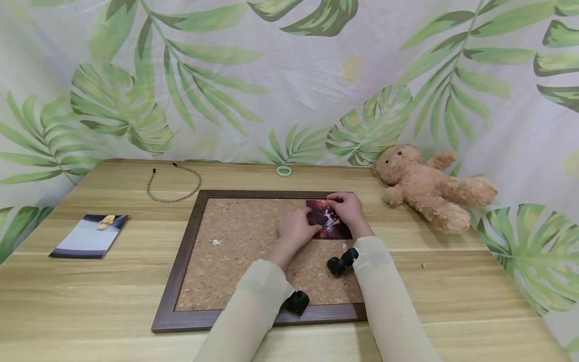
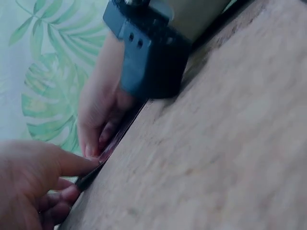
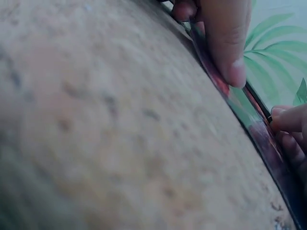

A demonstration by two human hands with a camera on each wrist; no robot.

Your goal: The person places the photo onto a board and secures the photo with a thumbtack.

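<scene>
A dark photo print (image 1: 329,226) with red and orange patches lies over the upper right of a framed cork board (image 1: 244,251). My left hand (image 1: 296,231) pinches its left side, thumb on the face; in the left wrist view its fingers (image 2: 56,199) curl at the edge. My right hand (image 1: 348,211) has thumb and forefinger together at the upper edge of the print, close to the frame. In the right wrist view, the right fingertips (image 3: 280,117) meet at the edge of the print (image 3: 254,124); anything small between them is hidden.
Left of the board lies another photo (image 1: 88,236). Behind it are a braided cord (image 1: 169,201) and a green ring (image 1: 284,171). A brown teddy bear (image 1: 425,183) lies at the back right. Leaf-print fabric (image 1: 289,75) hangs behind the wooden table (image 1: 452,301).
</scene>
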